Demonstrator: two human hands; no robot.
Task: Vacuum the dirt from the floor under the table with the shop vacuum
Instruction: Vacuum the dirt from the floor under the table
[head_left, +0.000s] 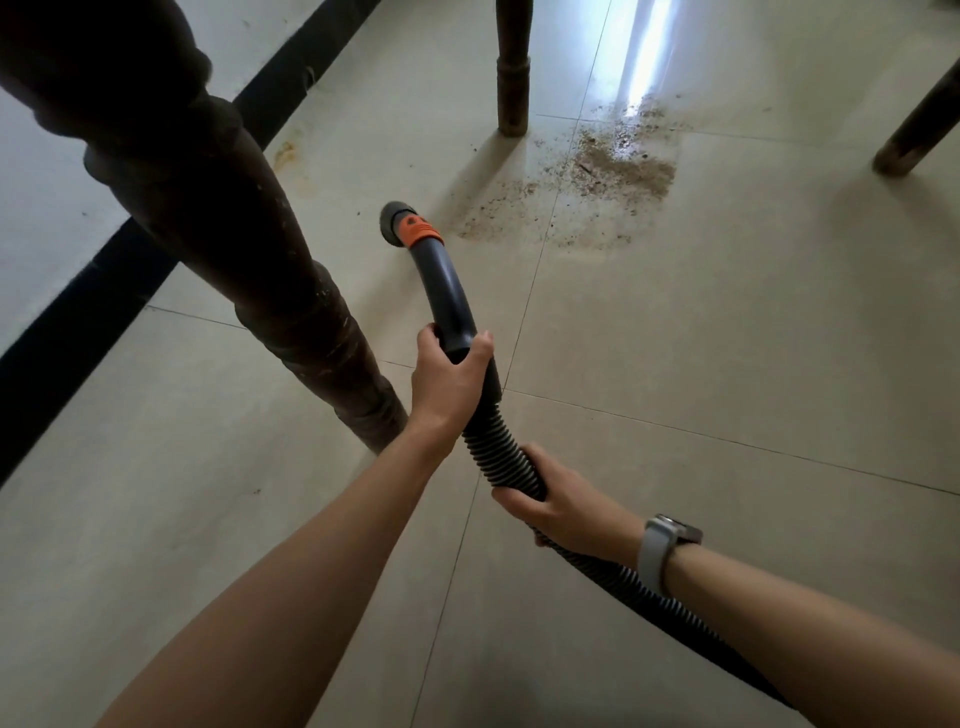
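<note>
**Nozzle short of the dirt patch, both hands on the hose**

The left hand (451, 379) wraps its fingers and thumb round the rigid grey wand (445, 291) at its lower end, where it meets the ribbed hose (501, 457). The right hand (561, 501) clamps round the hose farther back; a watch (662, 545) sits on that wrist. Likely reason for the split hold: the front grip steers the tip, the rear one takes the drag of the hose trailing off to the lower right.

The nozzle (392, 224), with an orange collar (418, 231) behind it, points down at the tiled floor (727, 338), near the left edge of the dirt (618, 166) but not yet on it. Whether the mouth touches the tile cannot be told.

The dirt is a tan, grainy patch, dense at its centre and thinning to scattered specks toward the nozzle. It lies between the far table leg (513, 67) and another leg (919, 124) at right. A thick turned leg (218, 208) stands close at left.

Judgement: most of the patch remains to be picked up.
</note>
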